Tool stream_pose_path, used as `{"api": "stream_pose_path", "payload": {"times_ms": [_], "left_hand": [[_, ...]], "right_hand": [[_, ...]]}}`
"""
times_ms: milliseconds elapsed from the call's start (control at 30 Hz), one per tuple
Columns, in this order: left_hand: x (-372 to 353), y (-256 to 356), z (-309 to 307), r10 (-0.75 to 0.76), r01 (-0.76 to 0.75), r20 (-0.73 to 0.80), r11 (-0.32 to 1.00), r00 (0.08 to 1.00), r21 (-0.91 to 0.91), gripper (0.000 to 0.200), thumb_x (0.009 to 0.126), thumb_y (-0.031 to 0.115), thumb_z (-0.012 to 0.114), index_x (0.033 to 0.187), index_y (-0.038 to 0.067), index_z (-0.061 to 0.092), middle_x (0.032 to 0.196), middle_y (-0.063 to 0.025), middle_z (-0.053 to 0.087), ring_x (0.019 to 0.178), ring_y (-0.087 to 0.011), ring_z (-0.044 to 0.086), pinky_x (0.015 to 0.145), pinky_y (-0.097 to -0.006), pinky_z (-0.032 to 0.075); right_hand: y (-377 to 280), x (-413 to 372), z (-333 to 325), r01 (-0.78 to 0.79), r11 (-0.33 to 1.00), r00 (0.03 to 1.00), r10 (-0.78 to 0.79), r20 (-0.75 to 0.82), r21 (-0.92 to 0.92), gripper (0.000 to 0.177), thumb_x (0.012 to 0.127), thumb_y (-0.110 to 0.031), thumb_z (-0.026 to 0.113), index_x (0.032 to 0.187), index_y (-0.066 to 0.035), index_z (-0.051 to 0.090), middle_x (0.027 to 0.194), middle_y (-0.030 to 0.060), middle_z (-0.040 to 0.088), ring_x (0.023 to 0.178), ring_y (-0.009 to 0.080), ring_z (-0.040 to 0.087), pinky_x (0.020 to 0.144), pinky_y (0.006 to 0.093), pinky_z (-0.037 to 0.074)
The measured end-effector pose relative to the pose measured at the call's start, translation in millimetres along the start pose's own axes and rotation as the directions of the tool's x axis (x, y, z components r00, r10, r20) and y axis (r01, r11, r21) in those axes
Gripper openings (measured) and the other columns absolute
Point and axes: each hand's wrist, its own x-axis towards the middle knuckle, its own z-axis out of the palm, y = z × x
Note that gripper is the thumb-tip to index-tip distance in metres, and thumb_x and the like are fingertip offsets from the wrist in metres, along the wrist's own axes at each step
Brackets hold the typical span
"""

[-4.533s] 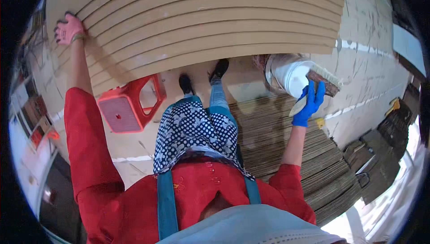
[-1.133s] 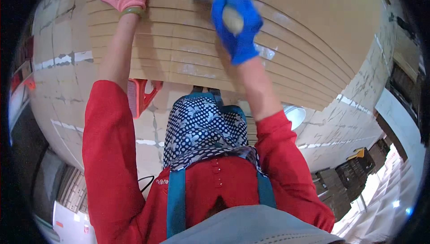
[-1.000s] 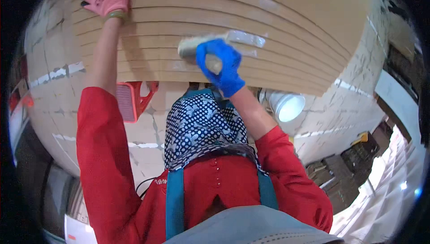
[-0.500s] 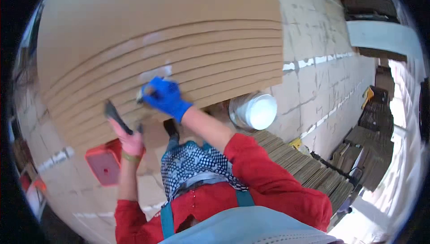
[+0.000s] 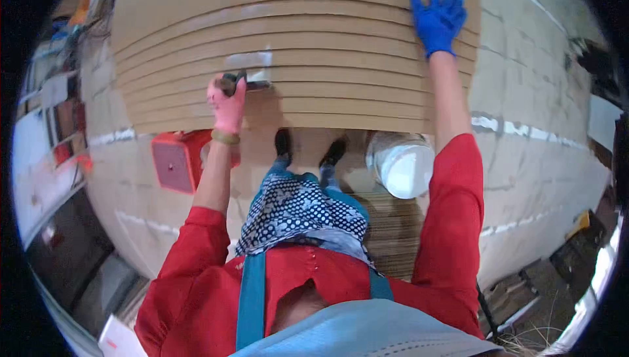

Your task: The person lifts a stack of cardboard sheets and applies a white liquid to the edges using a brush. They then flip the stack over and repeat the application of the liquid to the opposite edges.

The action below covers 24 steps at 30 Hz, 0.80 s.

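Observation:
Overlapping cardboard sheets (image 5: pixel 341 49) lie in a stepped stack, their edges forming several rows. My left hand (image 5: pixel 227 98), in a pink glove with dark fingertips, is closed over the near rows at left of centre. A small flat thing with a dark edge (image 5: pixel 259 84) shows beside its fingers; what it is cannot be made out. A pale, shiny wet-looking patch (image 5: pixel 259 59) lies just beyond it. Far to the right, my right hand (image 5: pixel 439 19), in a blue glove, rests on the sheets with its fingers spread.
A white bucket (image 5: pixel 406 170) stands below the sheets' near edge at right. At left is a red box-like object (image 5: pixel 175 162). Stacked cardboard (image 5: pixel 393 232) lies beside my legs. Shelving and mixed items line the far left.
My right hand has moved from the middle to the far right and opened out flat. My left hand has moved up onto the sheets and closed. The view has turned and shifted.

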Motion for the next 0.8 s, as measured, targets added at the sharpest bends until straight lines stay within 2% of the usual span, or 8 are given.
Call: {"api": "stream_pose_path", "payload": {"times_ms": [133,200,267,333,400,533,700,800], "left_hand": [[19.9,18.2,3.6,-0.012,0.014,-0.023,0.997,1.000,0.078,0.019,0.077,0.014,0.068,0.087,0.001,0.059,0.076,-0.0058,0.061,0.069,-0.0141,0.055,0.067,-0.0288,0.046],[37.8,78.0,6.4,-0.155,0.096,-0.129,0.919,0.979,-0.383,0.018,0.078,0.015,0.068,0.081,0.000,0.059,0.075,-0.0034,0.060,0.068,-0.0104,0.053,0.065,-0.0264,0.045],[62.3,123.8,29.8,-0.297,0.115,-0.140,0.698,0.944,-0.707,0.020,0.078,0.017,0.067,0.077,-0.001,0.058,0.068,-0.0054,0.059,0.063,-0.0140,0.053,0.060,-0.0305,0.044],[91.7,147.2,48.5,-0.174,0.037,-0.312,0.916,0.934,-0.399,0.022,0.077,0.017,0.067,0.075,-0.002,0.057,0.067,-0.0057,0.059,0.061,-0.0152,0.053,0.058,-0.0306,0.043],[122.0,125.1,81.0,-0.146,-0.047,-0.362,0.880,0.921,-0.473,0.022,0.077,0.017,0.066,0.071,-0.001,0.055,0.063,-0.0071,0.058,0.057,-0.0155,0.051,0.055,-0.0321,0.042],[144.3,117.6,98.8,-0.091,-0.108,-0.442,0.908,0.892,-0.405,0.024,0.079,0.018,0.065,0.068,-0.002,0.057,0.063,-0.0031,0.058,0.058,-0.0135,0.050,0.056,-0.0299,0.043],[130.1,118.2,122.7,0.008,-0.167,-0.362,0.897,0.932,-0.410,0.023,0.078,0.016,0.063,0.065,-0.001,0.056,0.060,-0.0020,0.056,0.056,-0.0136,0.049,0.056,-0.0308,0.043],[96.3,120.8,105.7,0.160,-0.205,-0.201,0.952,0.967,-0.229,0.021,0.075,0.016,0.066,0.069,-0.001,0.053,0.060,-0.0094,0.055,0.053,-0.0182,0.050,0.052,-0.0334,0.041]], "right_hand": [[8.7,5.9,20.0,0.014,0.996,0.998,-0.009,0.055,-0.094,0.066,0.083,-0.062,0.039,0.137,-0.024,0.034,0.141,0.0110,0.033,0.129,0.0331,0.028,0.103,0.0542,0.016],[11.4,-3.7,23.2,0.014,0.993,0.997,-0.005,0.080,-0.116,0.065,0.083,-0.062,0.039,0.136,-0.025,0.036,0.140,0.0097,0.034,0.129,0.0331,0.029,0.103,0.0541,0.017],[12.3,-4.3,20.1,0.024,0.995,0.999,-0.020,0.039,-0.097,0.064,0.082,-0.061,0.039,0.134,-0.024,0.038,0.138,0.0090,0.037,0.126,0.0329,0.032,0.101,0.0536,0.020],[10.6,-0.8,19.1,0.035,0.996,0.999,-0.034,0.019,-0.081,0.063,0.082,-0.061,0.040,0.134,-0.024,0.040,0.137,0.0086,0.038,0.125,0.0328,0.034,0.100,0.0534,0.021],[11.3,-1.7,18.3,0.048,0.997,0.999,-0.049,-0.018,-0.052,0.061,0.082,-0.061,0.041,0.132,-0.024,0.043,0.135,0.0083,0.041,0.122,0.0321,0.037,0.098,0.0530,0.023],[10.7,0.3,18.4,0.046,0.997,0.998,-0.049,-0.043,-0.058,0.059,0.082,-0.060,0.042,0.129,-0.024,0.046,0.134,0.0078,0.043,0.120,0.0315,0.039,0.096,0.0521,0.025],[13.1,0.3,20.6,0.056,0.996,0.998,-0.059,-0.038,-0.072,0.058,0.082,-0.060,0.042,0.128,-0.024,0.048,0.133,0.0079,0.044,0.119,0.0316,0.040,0.096,0.0518,0.025],[12.5,-1.1,21.0,0.054,0.997,0.997,-0.056,-0.058,-0.047,0.059,0.082,-0.061,0.042,0.127,-0.024,0.048,0.133,0.0080,0.044,0.119,0.0319,0.040,0.096,0.0521,0.025]]}}
